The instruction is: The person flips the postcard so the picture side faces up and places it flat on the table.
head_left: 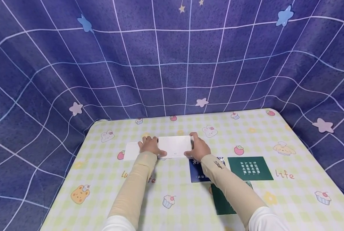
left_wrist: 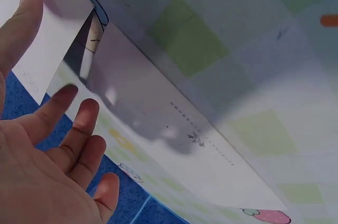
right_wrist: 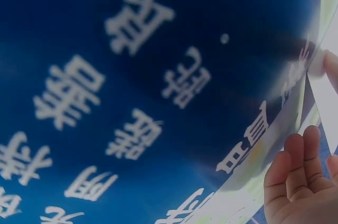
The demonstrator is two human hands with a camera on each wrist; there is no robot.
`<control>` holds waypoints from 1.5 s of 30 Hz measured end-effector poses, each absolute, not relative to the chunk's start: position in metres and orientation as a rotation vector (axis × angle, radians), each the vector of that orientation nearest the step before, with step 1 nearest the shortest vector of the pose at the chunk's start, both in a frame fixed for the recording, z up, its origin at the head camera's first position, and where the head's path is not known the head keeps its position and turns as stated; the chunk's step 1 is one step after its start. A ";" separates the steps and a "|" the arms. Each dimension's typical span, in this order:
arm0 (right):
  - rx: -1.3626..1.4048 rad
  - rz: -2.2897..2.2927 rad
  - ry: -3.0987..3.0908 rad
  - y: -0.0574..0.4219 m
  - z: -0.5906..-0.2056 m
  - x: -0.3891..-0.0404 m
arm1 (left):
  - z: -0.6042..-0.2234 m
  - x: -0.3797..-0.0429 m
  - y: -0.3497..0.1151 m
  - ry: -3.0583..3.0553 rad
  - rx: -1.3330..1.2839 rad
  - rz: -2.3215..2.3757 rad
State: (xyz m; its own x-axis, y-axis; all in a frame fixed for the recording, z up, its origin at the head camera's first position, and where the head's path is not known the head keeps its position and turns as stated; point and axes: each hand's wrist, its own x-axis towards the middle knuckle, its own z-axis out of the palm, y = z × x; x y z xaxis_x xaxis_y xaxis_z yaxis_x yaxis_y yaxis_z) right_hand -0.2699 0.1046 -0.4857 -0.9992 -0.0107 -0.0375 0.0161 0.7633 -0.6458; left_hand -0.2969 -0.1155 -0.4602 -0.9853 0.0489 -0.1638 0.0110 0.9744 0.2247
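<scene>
A blank white card [head_left: 174,146] is held level between the two hands near the table's middle, its small printed mark at the lower edge. My left hand [head_left: 150,146] holds its left end, the thumb [left_wrist: 24,20] lying over the card's face in the left wrist view. At the right end, my right hand [head_left: 200,148] grips the card with thumb at the lower corner and index finger at the upper one. A second white card [head_left: 131,151], with a dotted line and small print, lies under and beside the left hand. Below the right wrist is a blue card [head_left: 197,171] with white characters.
Right of the blue card lies a green card [head_left: 250,168] with white writing. Another green card [head_left: 224,200] sits nearer, partly covered by the right forearm. A patterned cloth [head_left: 102,192] covers the table, and a blue curtain [head_left: 172,73] hangs behind it.
</scene>
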 end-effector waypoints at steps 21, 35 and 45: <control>0.014 -0.952 2.938 0.109 -0.486 -0.265 | -0.469 -0.287 -0.115 3.025 0.065 0.361; 0.052 -0.998 2.946 0.114 -0.469 -0.261 | -0.462 -0.289 -0.113 3.093 0.117 0.454; 0.076 -1.031 2.940 0.124 -0.460 -0.256 | -0.445 -0.278 -0.103 3.079 0.135 0.486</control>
